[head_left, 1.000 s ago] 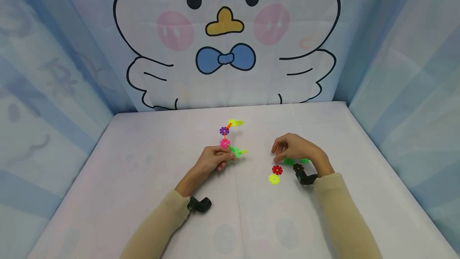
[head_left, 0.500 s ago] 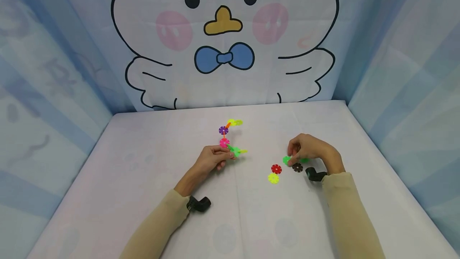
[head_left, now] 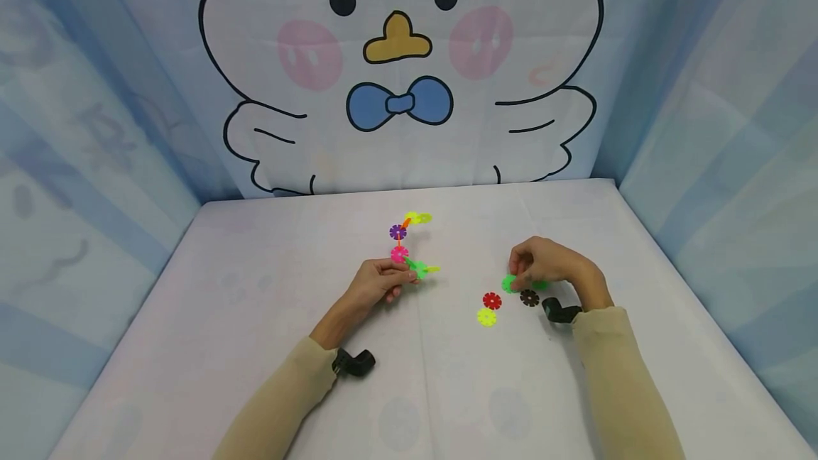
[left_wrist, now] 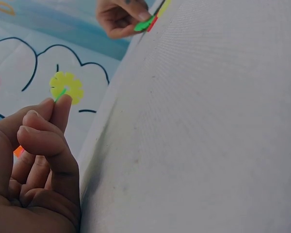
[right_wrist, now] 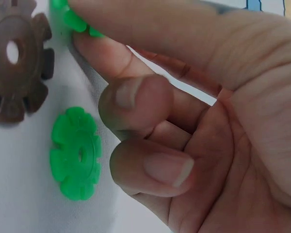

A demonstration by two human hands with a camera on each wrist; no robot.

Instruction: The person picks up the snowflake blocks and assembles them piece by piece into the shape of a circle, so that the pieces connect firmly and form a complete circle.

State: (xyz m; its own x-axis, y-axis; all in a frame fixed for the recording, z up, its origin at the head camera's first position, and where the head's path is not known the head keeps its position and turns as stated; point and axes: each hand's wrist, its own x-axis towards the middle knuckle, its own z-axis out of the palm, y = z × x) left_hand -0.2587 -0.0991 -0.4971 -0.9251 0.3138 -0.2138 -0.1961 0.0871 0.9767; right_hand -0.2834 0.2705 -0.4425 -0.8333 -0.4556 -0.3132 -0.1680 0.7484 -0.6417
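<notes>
At mid-table my left hand (head_left: pixel 378 282) pinches a green notched plastic disc (head_left: pixel 421 270) between thumb and index finger. It belongs to a linked chain with a pink disc (head_left: pixel 399 254), a purple disc (head_left: pixel 397 232) and edge-on orange ones, ending in yellow discs (head_left: pixel 413 218) at the far end. Another yellow disc (left_wrist: pixel 66 88) slots into the green one on the near end. To the right, my right hand (head_left: pixel 548 261) grips a loose green disc (head_left: pixel 508 284) by thumb and index fingertip, close to the tabletop. A second green disc (right_wrist: pixel 76 154) lies beneath its curled fingers.
Beside the right hand lie a brown disc (head_left: pixel 529 297), a red disc (head_left: pixel 492 301) and a yellow disc (head_left: pixel 486 316). A white cloth covers the table (head_left: pixel 255 254). Behind it hangs a printed backdrop (head_left: pixel 399 155), with blue curtains on both sides.
My right hand has shifted right and taken hold of the green disc, uncovering the brown disc. In the last half second it barely moves. The left hand and chain stay in place.
</notes>
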